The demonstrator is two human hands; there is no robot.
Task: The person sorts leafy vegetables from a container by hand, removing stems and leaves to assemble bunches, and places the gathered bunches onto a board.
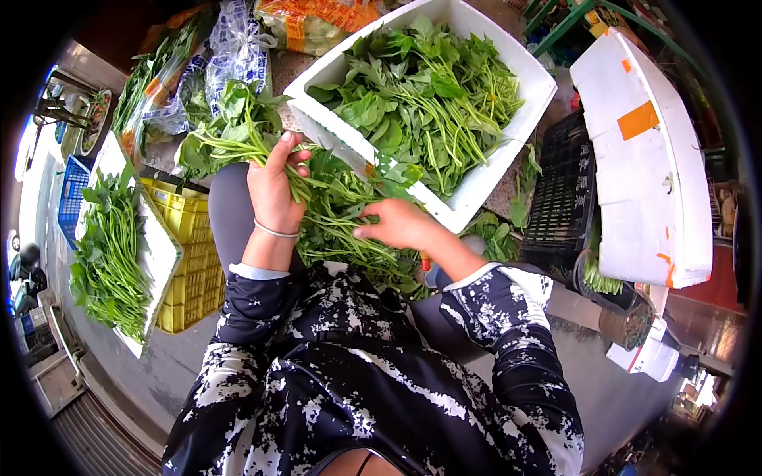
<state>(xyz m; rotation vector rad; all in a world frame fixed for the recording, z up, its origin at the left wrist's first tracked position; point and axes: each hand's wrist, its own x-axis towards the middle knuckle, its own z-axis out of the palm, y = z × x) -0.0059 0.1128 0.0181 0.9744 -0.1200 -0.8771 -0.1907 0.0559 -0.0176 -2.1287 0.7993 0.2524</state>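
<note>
My left hand [275,186], with a bangle at its wrist, is closed around a bunch of leafy green stems [238,141], leaves pointing up and left. To its right, my right hand [397,224] has its fingers curled at a loose pile of greens [337,226] in front of my lap; thumb and fingertips touch the stems, and whether a single stem is pinched is too small to tell. Just beyond the pile is a white foam box [321,127] full of the same long-stemmed greens [432,99].
At the left, more greens lie on a white foam lid [163,270] beside yellow crates [190,278]. Plastic-bagged vegetables [238,55] are at the upper left. On the right stand a black crate [562,186] and an upright white foam box [643,174] with orange tape.
</note>
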